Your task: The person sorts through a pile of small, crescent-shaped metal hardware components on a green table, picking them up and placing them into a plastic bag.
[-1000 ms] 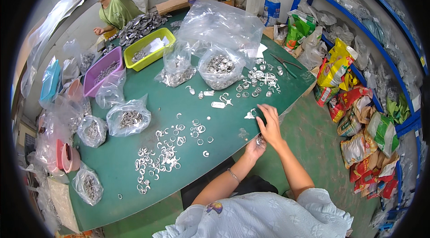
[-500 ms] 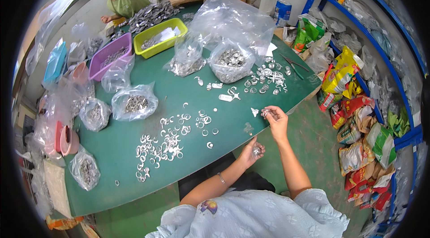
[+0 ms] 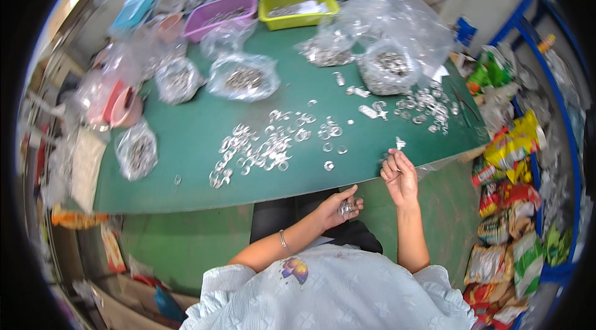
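At the table's front edge my left hand [image 3: 337, 209] is palm up, fingers curled around several small silver rings [image 3: 345, 207]. To its right, my right hand [image 3: 401, 176] is raised at the edge with thumb and fingertips pinched together; whatever lies between them is too small and blurred to make out. Just beyond those fingertips a small white piece [image 3: 400, 143] lies on the green table [image 3: 298, 175]. Loose silver rings [image 3: 248, 147] are spread to the left of my hands. Another group of silver pieces [image 3: 428, 106] lies farther right.
Clear bags of metal parts [image 3: 244, 78] stand across the table, with a purple basket [image 3: 220, 14] and a yellow-green basket [image 3: 298, 9] at the back. Pliers [image 3: 465, 106] rest near the right edge. Blue shelving [image 3: 528, 32] and colourful packets [image 3: 515, 144] line the right side.
The whole view has turned, so the table sits higher and farther right. My right hand has shifted slightly nearer me relative to the white piece. My left hand still holds the rings.
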{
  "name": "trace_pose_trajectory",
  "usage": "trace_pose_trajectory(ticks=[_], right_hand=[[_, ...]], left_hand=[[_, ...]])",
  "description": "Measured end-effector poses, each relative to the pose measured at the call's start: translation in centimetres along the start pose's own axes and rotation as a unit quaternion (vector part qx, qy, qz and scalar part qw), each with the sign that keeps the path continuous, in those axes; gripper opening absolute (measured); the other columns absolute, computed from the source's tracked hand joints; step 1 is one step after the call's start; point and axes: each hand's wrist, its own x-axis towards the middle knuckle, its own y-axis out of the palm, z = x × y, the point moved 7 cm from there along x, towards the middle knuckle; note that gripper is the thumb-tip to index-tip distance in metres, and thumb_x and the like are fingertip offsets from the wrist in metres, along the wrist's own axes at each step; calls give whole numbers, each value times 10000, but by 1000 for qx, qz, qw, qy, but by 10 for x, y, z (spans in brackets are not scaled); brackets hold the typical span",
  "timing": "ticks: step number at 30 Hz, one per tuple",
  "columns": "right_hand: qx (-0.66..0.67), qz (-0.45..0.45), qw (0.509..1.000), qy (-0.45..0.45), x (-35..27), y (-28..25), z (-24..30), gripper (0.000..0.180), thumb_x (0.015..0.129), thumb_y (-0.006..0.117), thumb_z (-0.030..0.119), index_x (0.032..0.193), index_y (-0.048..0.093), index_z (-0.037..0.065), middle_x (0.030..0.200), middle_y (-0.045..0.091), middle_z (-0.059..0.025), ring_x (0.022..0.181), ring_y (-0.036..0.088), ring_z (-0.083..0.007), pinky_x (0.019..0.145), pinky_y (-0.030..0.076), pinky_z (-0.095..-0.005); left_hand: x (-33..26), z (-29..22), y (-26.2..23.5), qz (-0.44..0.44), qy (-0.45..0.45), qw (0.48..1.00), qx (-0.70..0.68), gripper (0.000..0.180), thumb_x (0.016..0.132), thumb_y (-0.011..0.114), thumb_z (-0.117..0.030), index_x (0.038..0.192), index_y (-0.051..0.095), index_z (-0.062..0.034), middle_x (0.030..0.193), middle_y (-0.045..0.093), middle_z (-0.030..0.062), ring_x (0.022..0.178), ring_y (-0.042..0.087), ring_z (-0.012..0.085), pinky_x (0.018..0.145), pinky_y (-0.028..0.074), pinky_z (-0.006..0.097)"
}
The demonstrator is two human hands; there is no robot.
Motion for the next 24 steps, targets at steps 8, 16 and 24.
trace_pose_trajectory(ticks=[8, 16, 24], right_hand=[[-273, 53, 960, -27, -3, 21, -39, 233, 958, 397, 156, 1069, 510, -16, 609, 390, 11, 517, 372, -69, 471, 315, -217], [-564, 7, 774, -287, 70, 25, 12, 195, 848, 591, 185, 915, 635, 8, 542, 400, 15, 498, 336, -74, 458, 287, -253], [-850, -89, 423, -301, 164, 56, 19, 147, 782, 571, 170, 835, 640, 51, 707, 629, -170, 691, 630, -340, 599, 493, -439]], left_hand=[[-59, -13, -35, 40, 114, 993, 4, 316, 843, 585, -60, 1146, 527, 7, 924, 582, 24, 677, 505, 51, 512, 372, 163], [-83, -4, -60, 19, 117, 986, -116, 242, 892, 551, -254, 963, 546, -23, 702, 452, 5, 555, 386, 72, 408, 283, 188], [-73, -14, -41, 49, 89, 991, -83, 314, 919, 488, -303, 1002, 550, -7, 717, 451, 11, 623, 426, 103, 452, 344, 197]])
